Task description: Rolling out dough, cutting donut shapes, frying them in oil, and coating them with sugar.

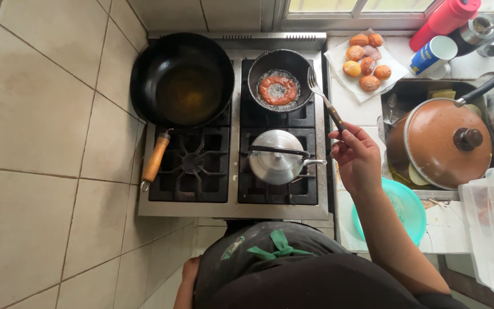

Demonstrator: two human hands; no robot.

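Right hand (357, 153) pinches a wooden-handled fork (325, 100), its tines at the rim of a small black pan (258, 66) where a ring of dough (278, 90) fries, just behind a domed metal kettle (277, 157). Left hand (190, 269) hangs low, its grip unclear.

A home kitchen: gas stove (232, 171), kettle (278, 155) (aluminium), tiled floor (41, 143).

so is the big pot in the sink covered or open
Covered: a brown lid with a dark knob sits over the pot.
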